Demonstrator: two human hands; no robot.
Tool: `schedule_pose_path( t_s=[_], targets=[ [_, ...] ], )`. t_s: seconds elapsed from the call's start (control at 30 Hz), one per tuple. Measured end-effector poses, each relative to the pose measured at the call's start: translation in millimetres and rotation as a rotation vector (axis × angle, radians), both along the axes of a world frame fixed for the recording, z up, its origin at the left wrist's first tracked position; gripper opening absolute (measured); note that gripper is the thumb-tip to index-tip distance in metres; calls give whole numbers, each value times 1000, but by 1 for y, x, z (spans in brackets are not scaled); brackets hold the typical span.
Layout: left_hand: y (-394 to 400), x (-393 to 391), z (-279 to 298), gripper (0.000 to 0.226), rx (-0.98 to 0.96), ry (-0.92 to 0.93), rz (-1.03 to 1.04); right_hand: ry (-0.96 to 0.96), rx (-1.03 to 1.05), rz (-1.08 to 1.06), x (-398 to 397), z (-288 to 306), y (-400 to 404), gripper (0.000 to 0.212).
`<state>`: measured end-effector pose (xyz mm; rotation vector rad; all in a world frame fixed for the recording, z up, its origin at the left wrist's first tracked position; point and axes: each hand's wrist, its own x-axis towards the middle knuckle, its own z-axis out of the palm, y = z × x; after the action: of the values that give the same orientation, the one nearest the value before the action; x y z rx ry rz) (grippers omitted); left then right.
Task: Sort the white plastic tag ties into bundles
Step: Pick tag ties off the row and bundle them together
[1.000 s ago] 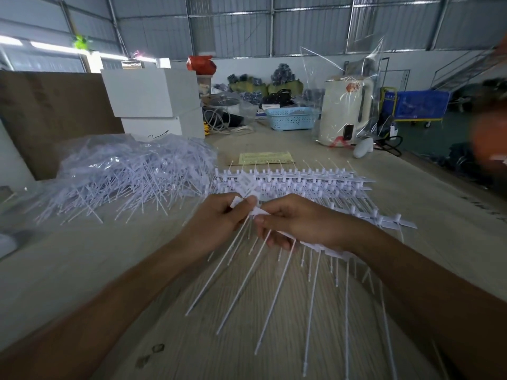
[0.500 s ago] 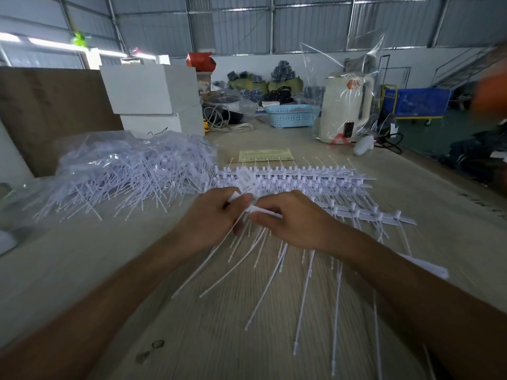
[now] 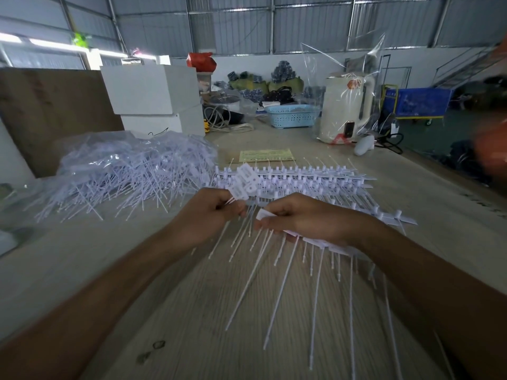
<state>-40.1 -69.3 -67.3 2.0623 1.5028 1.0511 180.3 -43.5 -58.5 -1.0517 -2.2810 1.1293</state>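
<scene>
Pinching tag ties (image 3: 242, 185) in left hand (image 3: 208, 218); right hand (image 3: 299, 218) gripping tie strip (image 3: 323, 244).

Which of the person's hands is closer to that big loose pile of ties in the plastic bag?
Left. The left hand sits just right of the loose pile; the right hand is farther right.

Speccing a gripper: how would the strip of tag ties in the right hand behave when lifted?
The strip of tag ties probably flexes: its thin tails splay at differing angles. Likely light, since the right hand holds it in its fingers alone.
</scene>
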Motion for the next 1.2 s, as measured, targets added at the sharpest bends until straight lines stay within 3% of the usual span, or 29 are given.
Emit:
schedule_pose_path(
  t_s=[0.1,0.3,0.37,0.47,0.6,0.93,1.1,1.2],
  targets=[
    [-3,10,-2,38,-55,-193,-3,-6,-45,88,0,9,-3,23],
    [-6,19,-1,43,18,-49,-35,127,-23,84,-6,6,-9,25],
    [-7,20,-1,30,35,-87,-61,121,-66,88,-4,10,-9,26],
    [-12,25,2,26,87,-201,-89,-109,-162,104,16,28,-3,33],
    [-12,20,4,50,131,-240,-18,-333,-264,203,53,51,2,29],
    [-6,12,3,52,0,-410,36,58,-255,370,79,78,5,39],
    [-6,10,6,55,-103,-636,37,-63,26,187,60,60,6,20],
    [-7,10,9,54,-162,-688,-25,10,72,115,46,43,6,18]
  ],
)
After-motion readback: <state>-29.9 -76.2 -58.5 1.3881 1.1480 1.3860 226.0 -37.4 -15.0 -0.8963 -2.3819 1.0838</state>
